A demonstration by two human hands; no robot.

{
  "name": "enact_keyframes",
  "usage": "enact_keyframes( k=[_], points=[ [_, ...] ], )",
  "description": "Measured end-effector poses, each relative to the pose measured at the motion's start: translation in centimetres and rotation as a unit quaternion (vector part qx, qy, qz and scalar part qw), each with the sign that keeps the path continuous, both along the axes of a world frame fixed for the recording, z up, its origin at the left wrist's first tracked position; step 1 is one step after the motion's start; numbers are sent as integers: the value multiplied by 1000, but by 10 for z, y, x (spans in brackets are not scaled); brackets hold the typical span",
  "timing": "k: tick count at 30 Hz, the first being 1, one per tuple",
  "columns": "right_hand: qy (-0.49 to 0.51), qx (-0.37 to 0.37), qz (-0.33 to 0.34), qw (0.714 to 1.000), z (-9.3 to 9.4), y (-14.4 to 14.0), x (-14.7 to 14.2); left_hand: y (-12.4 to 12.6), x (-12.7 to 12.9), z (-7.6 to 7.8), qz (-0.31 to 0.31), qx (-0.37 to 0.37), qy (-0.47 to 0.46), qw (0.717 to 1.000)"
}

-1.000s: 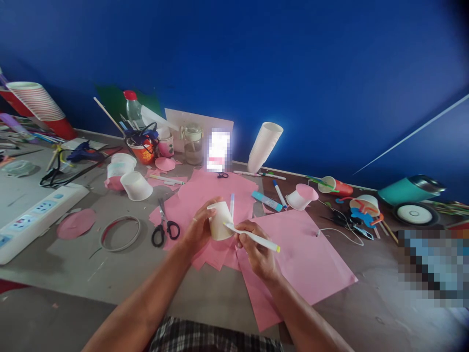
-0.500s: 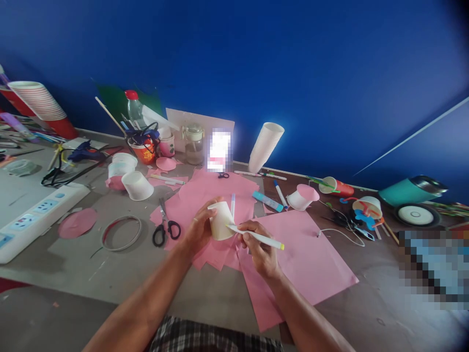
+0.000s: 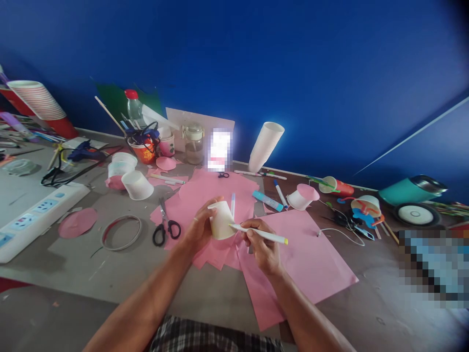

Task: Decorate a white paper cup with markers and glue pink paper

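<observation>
My left hand [image 3: 201, 226] is closed round a white paper cup [image 3: 222, 224], holding it tilted over the pink paper; part of the cup's side looks pale yellow. In my right hand [image 3: 264, 248] is a white marker [image 3: 266, 235] with a yellow end. Its tip meets, or nearly meets, the cup's right side. Under both hands lie pink paper sheets [image 3: 304, 264]. Black-handled scissors [image 3: 166, 227] rest left of my left hand, and a roll of tape [image 3: 121, 233] lies farther left.
A leaning stack of white cups [image 3: 266, 146] stands by the blue wall, near a glass jar [image 3: 193, 144] and a bright pixelated patch. A power strip [image 3: 40, 220] lies at left. A glue stick [image 3: 268, 201], a pink-topped cup [image 3: 302, 197] and a teal flask [image 3: 406, 189] are on the right.
My right hand and the marker have shifted slightly to the right along the cup's side. The left hand and the cup have barely moved.
</observation>
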State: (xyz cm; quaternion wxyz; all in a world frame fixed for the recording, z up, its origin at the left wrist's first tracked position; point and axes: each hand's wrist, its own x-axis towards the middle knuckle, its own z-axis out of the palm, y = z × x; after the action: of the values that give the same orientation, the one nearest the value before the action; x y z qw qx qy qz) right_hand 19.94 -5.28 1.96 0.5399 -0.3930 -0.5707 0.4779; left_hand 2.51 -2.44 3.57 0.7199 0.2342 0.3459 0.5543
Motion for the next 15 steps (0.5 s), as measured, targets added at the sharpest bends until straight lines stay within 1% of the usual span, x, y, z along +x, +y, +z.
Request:
enact_keyframes(
  k=[7,15],
  points=[
    [14,-13,-7,1000,1,1,-1,0,-1,-3,-4,16,-4,1000],
    [66,-17,-15,998,0,0,-3,0,-1,-4,-9,21,-8,1000]
  ],
)
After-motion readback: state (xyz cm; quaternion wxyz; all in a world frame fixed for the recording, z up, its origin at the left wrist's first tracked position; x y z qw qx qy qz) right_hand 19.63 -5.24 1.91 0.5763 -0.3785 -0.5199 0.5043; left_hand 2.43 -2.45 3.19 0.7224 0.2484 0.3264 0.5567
